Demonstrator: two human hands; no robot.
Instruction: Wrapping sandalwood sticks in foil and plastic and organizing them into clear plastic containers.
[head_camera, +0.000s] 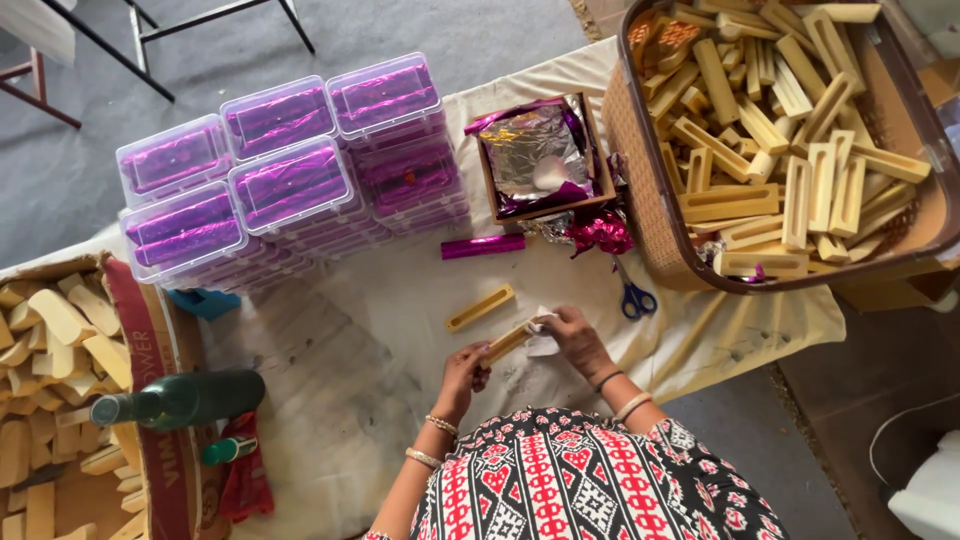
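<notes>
Cream cloth (330, 350) covers the bench, and grey floor (420, 30) shows behind it. Close to the person, the left hand (463, 372) holds one end of a small yellow wooden piece (508, 343), with its fingers curled shut around it. The right hand (572, 335) grips the other end and presses a bit of white cloth (542, 345) on the wood, fingers closed too. The wood sits just above the bench, right in front of the person. A second yellow piece (480, 307) with a long slot lies flat a little farther up. Blue scissors (633, 296) lie near the right hand. On the left side a dark green bottle (180, 398) lies across the edge of a cardboard box (150, 330) full of pale wood bits. Farther back lie a shiny purple wrapped stick (483, 245) and a crumpled purple foil ball (600, 232). Behind them is a small tray (598, 160) of silver and purple foil. Clear boxes (290, 180) filled with purple sticks stand in stacks at the back left. A big basket (640, 190) of slotted yellow wood pieces sits at the back right.
</notes>
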